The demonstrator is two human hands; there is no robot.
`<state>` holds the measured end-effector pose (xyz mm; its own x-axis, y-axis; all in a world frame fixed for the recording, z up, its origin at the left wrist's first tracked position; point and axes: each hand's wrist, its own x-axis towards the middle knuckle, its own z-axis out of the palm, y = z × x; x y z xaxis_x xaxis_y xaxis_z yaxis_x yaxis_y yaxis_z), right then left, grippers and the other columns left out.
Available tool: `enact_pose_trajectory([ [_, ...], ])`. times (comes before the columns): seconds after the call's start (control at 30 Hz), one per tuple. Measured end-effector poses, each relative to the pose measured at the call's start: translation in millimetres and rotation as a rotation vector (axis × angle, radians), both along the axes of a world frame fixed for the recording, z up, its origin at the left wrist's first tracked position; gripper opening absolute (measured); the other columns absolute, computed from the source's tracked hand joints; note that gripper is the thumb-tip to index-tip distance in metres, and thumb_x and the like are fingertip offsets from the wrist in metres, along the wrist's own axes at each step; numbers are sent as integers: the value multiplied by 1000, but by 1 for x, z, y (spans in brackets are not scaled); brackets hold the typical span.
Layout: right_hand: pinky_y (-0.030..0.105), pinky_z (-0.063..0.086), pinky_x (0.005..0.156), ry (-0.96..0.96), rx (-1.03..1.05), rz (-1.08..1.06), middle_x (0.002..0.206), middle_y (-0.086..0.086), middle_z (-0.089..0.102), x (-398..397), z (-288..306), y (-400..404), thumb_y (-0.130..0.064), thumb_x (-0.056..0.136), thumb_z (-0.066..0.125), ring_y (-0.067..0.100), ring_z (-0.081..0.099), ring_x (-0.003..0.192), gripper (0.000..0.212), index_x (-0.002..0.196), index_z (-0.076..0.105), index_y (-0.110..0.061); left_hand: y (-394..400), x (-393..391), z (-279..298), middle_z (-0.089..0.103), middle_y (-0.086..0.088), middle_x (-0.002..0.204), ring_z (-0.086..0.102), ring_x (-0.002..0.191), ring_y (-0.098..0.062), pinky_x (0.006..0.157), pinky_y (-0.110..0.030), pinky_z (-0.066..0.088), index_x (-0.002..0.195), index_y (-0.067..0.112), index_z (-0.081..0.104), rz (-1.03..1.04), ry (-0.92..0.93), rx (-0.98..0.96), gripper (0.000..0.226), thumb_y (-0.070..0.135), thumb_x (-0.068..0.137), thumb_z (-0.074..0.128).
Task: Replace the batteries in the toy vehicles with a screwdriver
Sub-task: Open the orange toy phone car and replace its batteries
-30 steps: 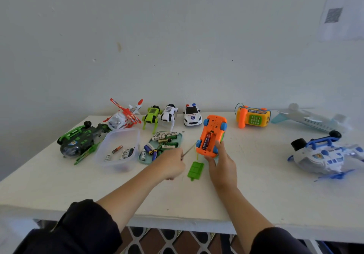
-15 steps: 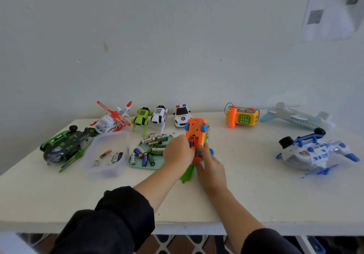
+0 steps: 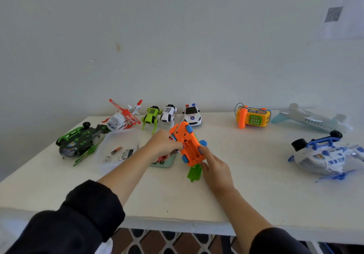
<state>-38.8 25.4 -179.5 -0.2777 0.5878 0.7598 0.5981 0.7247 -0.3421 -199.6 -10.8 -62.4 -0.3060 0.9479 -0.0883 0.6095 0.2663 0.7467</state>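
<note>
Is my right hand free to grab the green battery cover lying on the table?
Probably not yet: the right hand holds the orange toy car, though the green cover lies right beside it, part-hidden under the car.

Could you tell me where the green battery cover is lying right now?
In the head view the green battery cover lies flat on the table near the middle, just below the orange toy car and beside the right hand.
</note>
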Motion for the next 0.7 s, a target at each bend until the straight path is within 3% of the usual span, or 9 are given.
enact_pose_trajectory([
  [0.17,28,48,42,46,13,3,84,8,71,0,1,-1,-13,60,67,27,66,59,44,104,57,-16,0,5,-10,57,-9,62,36,34,-14,41,-18,24,69,12,50,26,-143,-49,17,11,80,64],
  [0.27,29,52,64,110,-97,62,107,9,64,3,1,-1,-16,69,70,28,65,89,52,118,53,-18,5,23,-15,56,-11,64,39,34,-15,39,-19,24,71,11,50,-22,-159,-15,16,12,82,61],
  [0.3,31,51,73,140,-174,85,123,10,55,3,1,0,-16,72,73,28,60,103,62,129,49,-19,7,27,-14,56,-10,64,39,35,-16,39,-18,24,73,10,51,-45,-149,-11,13,13,83,59],
  [0.37,36,47,89,185,-350,120,152,2,19,3,2,1,-13,75,76,22,42,128,86,144,28,-30,9,36,-9,55,-10,63,39,37,-18,39,-18,24,77,9,53,-89,-101,-28,11,15,85,57],
  [0.4,37,46,94,187,-388,132,154,-5,1,2,3,0,-12,77,74,21,33,136,91,142,17,-37,11,39,-7,53,-12,62,37,36,-17,39,-17,24,78,9,53,-108,-67,-44,11,17,86,56],
  [0.47,37,45,95,166,-379,139,150,-9,-15,1,4,1,-12,82,70,25,23,142,88,137,8,-41,13,45,-4,49,-13,59,35,30,-16,38,-15,24,80,10,49,-136,25,-72,10,16,87,52],
  [0.6,34,42,89,188,-403,124,152,-3,-14,1,8,1,-16,88,65,28,22,142,80,140,7,-35,18,52,-8,57,-12,75,46,43,-19,36,-20,34,83,11,47,-165,177,-10,8,16,87,52],
  [0.7,36,42,94,168,-425,132,156,7,-9,3,11,-2,-13,89,61,30,23,142,80,142,4,-28,21,50,-9,57,-6,71,54,64,-21,61,-36,50,73,13,51,-139,295,147,11,16,76,61],
])
